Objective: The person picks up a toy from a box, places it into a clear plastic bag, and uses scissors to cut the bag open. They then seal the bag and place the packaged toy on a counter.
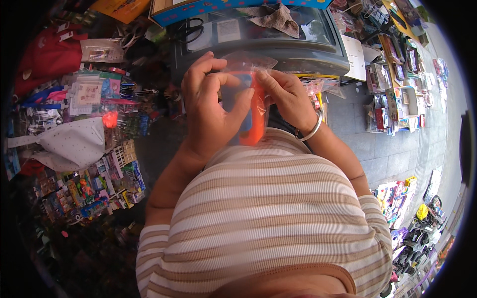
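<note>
A clear plastic bag [249, 59] with an orange and blue plastic item [256, 121] inside is held up close in front of my striped top. My right hand [287, 95] pinches the bag's upper right edge between thumb and fingers. At the left side, my left hand [214, 104] has its thumb across the front of the bag. Its index fingertip looks blurred through the plastic, and the other fingers are raised and spread. What exactly the item is, I cannot tell.
Beyond my hands stands a dark glass-topped case [257, 48] with a grey cloth [277, 20] and black-handled scissors [192, 29] on it. Packaged small goods [93, 186] and a pale dotted fabric item [74, 143] crowd the left. Boxed goods [395, 108] stand on the paving at right.
</note>
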A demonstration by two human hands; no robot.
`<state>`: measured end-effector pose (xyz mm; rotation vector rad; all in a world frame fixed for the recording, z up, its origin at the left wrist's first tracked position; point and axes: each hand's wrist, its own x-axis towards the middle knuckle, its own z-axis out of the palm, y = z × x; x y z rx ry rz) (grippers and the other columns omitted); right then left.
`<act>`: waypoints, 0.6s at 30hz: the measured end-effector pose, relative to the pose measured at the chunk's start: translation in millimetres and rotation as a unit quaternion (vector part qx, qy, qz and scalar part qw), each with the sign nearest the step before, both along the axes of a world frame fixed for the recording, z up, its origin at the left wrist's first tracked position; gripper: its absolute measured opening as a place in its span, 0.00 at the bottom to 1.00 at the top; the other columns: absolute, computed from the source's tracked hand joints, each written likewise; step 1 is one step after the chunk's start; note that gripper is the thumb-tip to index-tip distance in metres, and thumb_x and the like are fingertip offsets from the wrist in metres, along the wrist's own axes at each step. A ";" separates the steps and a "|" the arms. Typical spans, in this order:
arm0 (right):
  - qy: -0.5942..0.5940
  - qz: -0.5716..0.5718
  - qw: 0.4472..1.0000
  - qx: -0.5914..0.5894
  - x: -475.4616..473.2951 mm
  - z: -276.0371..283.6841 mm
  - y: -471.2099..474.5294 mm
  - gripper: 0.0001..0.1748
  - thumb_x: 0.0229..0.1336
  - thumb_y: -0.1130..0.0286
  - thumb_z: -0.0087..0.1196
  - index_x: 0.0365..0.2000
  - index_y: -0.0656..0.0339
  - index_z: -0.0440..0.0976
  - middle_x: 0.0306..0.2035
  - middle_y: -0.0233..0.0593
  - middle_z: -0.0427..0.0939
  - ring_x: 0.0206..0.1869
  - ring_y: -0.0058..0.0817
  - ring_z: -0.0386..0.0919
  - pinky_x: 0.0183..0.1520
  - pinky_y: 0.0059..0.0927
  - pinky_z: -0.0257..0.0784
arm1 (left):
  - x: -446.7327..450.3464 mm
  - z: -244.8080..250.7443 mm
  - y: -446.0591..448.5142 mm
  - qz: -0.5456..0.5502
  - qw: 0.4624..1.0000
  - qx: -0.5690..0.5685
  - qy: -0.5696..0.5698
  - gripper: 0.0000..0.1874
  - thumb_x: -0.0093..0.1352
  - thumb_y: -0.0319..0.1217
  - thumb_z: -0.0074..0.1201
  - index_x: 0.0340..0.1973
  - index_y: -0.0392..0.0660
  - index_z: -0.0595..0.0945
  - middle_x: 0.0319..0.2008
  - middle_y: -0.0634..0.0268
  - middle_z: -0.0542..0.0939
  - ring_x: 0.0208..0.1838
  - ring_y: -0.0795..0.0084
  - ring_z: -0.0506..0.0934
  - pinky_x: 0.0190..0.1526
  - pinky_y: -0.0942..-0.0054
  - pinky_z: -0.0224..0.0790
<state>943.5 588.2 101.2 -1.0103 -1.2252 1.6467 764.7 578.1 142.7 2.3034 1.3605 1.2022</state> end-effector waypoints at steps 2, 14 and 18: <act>0.008 -0.002 1.000 0.005 -0.4 1.0 -1.7 0.22 0.71 0.55 0.44 0.38 0.67 0.74 0.25 0.31 0.77 0.25 0.15 0.73 0.29 0.16 0.69 | 1.9 0.2 1.3 0.008 1.000 0.008 0.011 0.11 0.56 0.28 0.65 0.32 0.42 0.78 0.47 0.57 0.74 0.59 0.52 0.70 0.59 0.58 0.58; -0.015 -0.017 0.996 0.087 2.1 7.6 -8.3 0.22 0.71 0.57 0.43 0.33 0.68 0.74 0.23 0.32 0.76 0.23 0.16 0.73 0.28 0.17 0.68 | 5.5 4.9 3.4 -0.032 0.999 0.016 0.034 0.08 0.57 0.26 0.62 0.30 0.42 0.78 0.47 0.58 0.75 0.58 0.53 0.72 0.58 0.59 0.58; -0.033 -0.014 0.995 0.092 3.3 10.3 -7.9 0.22 0.71 0.57 0.43 0.33 0.68 0.74 0.23 0.31 0.76 0.23 0.15 0.73 0.28 0.17 0.68 | 5.0 8.4 2.3 -0.050 0.998 0.008 0.036 0.09 0.57 0.25 0.61 0.32 0.43 0.77 0.48 0.57 0.75 0.60 0.52 0.71 0.59 0.57 0.57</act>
